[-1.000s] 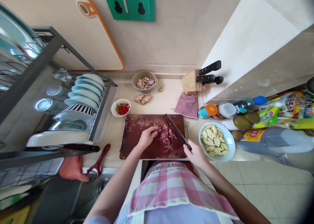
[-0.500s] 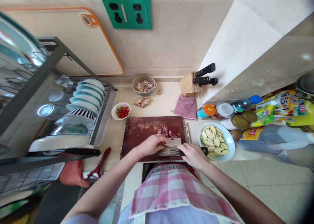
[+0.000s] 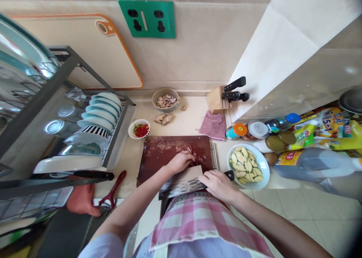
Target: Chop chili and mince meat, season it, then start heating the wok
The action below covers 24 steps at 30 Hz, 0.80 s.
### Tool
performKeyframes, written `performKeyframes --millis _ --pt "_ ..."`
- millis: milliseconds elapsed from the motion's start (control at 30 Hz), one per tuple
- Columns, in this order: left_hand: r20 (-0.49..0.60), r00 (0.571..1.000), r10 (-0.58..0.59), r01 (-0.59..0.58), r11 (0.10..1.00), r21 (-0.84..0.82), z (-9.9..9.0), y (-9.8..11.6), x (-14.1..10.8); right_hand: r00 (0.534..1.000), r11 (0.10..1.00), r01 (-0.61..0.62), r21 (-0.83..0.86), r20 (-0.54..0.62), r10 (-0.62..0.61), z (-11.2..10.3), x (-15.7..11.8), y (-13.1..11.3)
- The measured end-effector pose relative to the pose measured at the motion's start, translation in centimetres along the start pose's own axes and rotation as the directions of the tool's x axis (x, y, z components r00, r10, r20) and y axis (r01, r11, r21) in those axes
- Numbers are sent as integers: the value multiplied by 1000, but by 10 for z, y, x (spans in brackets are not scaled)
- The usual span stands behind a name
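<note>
My right hand (image 3: 217,183) is wrapped round the black handle of a cleaver (image 3: 182,181). Its broad blade lies flattish and a little blurred over the front edge of the brown cutting board (image 3: 161,150). At the right part of the board, my left hand (image 3: 181,162) has its fingers bent together on a small heap of dark red cut meat (image 3: 192,152). The fingertips are partly hidden against the meat. Just right of the board stands a plate (image 3: 265,171) of sliced pale green vegetable (image 3: 246,163).
Behind the board are a bowl of cut meat (image 3: 166,100), loose meat pieces (image 3: 164,118), a bowl of chopped peppers (image 3: 141,130), a purple cloth (image 3: 212,126) and a knife block (image 3: 216,99). A dish rack (image 3: 117,133) is on the left; jars and bottles (image 3: 296,162) line the right.
My left hand has moved from beside the blade up onto the meat. The cleaver has come back towards me, its blade now tilted across the board's front edge. The view has shifted slightly.
</note>
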State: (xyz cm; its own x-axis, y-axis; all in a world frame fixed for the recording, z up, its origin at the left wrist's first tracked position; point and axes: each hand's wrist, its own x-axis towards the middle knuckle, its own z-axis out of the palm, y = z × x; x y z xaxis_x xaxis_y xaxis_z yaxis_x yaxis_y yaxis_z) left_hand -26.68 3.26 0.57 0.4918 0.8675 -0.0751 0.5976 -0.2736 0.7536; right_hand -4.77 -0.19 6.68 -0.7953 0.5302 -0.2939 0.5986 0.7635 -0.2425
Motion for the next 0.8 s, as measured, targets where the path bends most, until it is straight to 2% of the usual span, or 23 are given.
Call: performKeyframes --millis 67,133,233,300,400,433,533,600,633,700,800 --pt "-149 985 -84 80 996 -28 -5 -10 -4 1000 999 12 31 -1 -12 4 -11 8" --pt "-269 943 -193 180 981 -75 -11 -21 -10 1000 996 4 86 -18 -2 11 -26 21" --pt "-325 894 -309 293 951 -100 -15 -32 -23 995 983 -42 177 -83 58 17 -51 48" --pt "-371 867 -332 306 943 -131 -14 -28 -33 988 980 -60 191 -126 85 16 -60 67" --pt "-469 811 -350 285 936 -206 -9 -2 -42 989 995 -18 95 -146 31 4 -58 88" --pt "-463 822 -332 264 942 -206 -6 9 -42 990 999 13 47 -139 -6 -1 -53 91" --pt "-301 934 -191 155 978 -140 3 36 -32 986 990 124 -67 -104 -131 -16 -34 91" --pt "-213 964 -162 144 985 -98 9 42 -21 978 976 189 -112 -72 -198 -24 -23 85" --pt "-213 958 -191 178 981 -77 11 41 -17 972 968 217 -128 -57 -226 -27 -19 83" --pt "-265 921 -286 285 958 -42 11 32 -13 963 953 262 -152 -30 -270 -31 -15 82" --pt "-331 868 -371 375 925 -53 9 19 -18 955 943 289 -166 -14 -295 -33 -15 89"
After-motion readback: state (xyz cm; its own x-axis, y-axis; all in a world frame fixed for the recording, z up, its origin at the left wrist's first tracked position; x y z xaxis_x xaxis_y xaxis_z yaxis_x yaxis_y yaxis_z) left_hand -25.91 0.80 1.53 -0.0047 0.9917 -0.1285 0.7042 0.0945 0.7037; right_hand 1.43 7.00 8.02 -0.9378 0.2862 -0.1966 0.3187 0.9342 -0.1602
